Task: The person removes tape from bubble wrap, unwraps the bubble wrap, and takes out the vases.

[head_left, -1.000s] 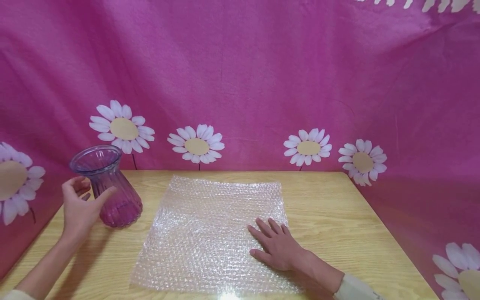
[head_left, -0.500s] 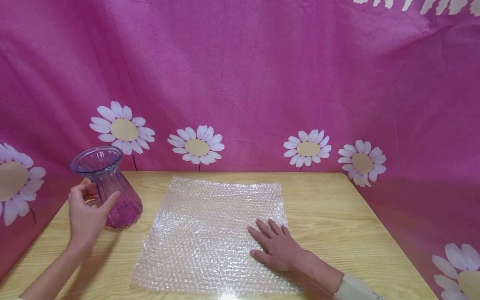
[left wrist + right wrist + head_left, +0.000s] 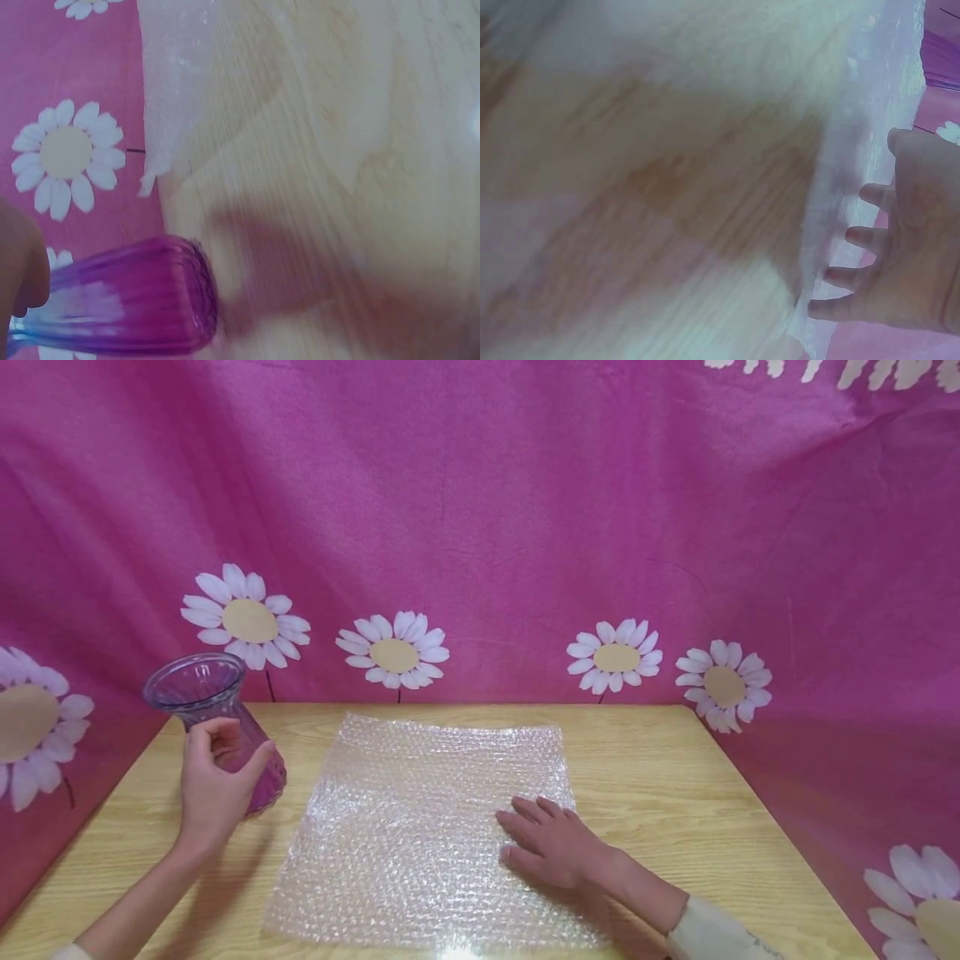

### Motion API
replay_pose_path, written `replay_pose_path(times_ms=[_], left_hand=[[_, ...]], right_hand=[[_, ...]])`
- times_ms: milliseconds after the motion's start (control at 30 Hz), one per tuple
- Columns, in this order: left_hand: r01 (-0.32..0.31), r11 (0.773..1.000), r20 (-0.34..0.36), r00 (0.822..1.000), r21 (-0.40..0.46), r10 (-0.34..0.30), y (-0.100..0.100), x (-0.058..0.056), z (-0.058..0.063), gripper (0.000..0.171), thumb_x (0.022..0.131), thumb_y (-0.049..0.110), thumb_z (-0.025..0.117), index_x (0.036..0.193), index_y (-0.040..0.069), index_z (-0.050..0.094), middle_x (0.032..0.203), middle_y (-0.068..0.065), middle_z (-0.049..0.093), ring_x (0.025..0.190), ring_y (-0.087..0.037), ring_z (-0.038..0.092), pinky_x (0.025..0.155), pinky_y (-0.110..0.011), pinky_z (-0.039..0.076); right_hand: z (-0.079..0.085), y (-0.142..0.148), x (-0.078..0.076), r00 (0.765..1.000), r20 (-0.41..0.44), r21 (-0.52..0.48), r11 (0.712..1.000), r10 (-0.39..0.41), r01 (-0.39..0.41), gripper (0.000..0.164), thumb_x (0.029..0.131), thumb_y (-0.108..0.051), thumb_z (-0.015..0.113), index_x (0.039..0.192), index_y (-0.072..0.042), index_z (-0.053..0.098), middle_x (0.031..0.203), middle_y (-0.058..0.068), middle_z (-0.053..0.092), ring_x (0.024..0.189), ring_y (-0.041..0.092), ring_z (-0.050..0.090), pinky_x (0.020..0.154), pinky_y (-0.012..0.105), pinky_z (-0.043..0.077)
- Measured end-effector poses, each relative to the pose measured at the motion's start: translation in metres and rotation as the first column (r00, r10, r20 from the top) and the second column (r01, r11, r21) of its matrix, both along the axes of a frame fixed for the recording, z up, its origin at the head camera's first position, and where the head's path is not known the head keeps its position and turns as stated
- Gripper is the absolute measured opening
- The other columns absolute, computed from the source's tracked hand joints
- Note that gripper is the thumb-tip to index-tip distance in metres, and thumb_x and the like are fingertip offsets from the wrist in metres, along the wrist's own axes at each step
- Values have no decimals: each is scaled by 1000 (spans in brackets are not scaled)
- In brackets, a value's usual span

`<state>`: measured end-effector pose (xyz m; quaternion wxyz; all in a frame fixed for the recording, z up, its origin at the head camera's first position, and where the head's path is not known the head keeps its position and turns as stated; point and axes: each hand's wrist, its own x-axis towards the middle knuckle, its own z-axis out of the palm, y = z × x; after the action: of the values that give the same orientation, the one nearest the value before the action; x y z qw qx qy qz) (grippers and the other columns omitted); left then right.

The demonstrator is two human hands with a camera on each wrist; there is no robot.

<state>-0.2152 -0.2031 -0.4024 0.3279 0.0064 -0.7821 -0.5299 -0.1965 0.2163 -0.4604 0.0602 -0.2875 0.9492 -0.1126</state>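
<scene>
A ribbed glass vase (image 3: 197, 683), purple fading to pink at its base, stands upright at the table's left. My left hand (image 3: 217, 781) is in front of it, with fingers loosely bent and thumb apart, overlapping its body in the head view. In the left wrist view, part of that hand (image 3: 21, 259) shows beside the vase (image 3: 142, 300). A sheet of bubble wrap (image 3: 405, 827) lies flat mid-table. Over its right edge is my right hand (image 3: 551, 843), fingers spread and holding nothing; the right wrist view shows the fingers (image 3: 866, 238) close over the bubble wrap (image 3: 870, 97).
The wooden table (image 3: 675, 827) is bounded behind and at both sides by a pink cloth (image 3: 480, 527) printed with white daisies. The vase stands near the cloth at the left, with wood showing between it and the bubble wrap.
My left hand has shifted right, from the vase's left side to in front of it, while the vase stays put. My right hand's fingers have drawn slightly together and the hand has risen a little.
</scene>
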Motion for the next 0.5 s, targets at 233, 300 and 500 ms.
replay_pose_path(times_ms=[233,300,500], left_hand=[[97,988,-16,995,-123,-99,21,-8,0,42,86,1,75,120,-8,53,109,-15,50,90,-9,46,79,-14,38],[134,977,-16,990,-163,-138,28,-11,-1,41,86,1,74,120,-8,53,109,-18,51,90,-12,46,81,-19,40],[196,944,-42,976,-264,-214,46,-21,-4,39,84,0,74,118,-9,57,110,-21,54,103,-28,50,92,-45,42]], right_hand=[[-2,2,-8,993,-106,-15,999,50,-52,53,105,-45,43,142,-10,54,147,23,45,129,49,44,94,65,44],[-3,2,-9,992,-115,-27,998,46,-49,50,104,-44,44,138,-9,57,146,25,45,127,50,45,93,65,46],[3,1,-14,990,-135,-47,998,35,-42,43,104,-38,48,133,-8,57,144,25,47,131,46,43,100,61,42]])
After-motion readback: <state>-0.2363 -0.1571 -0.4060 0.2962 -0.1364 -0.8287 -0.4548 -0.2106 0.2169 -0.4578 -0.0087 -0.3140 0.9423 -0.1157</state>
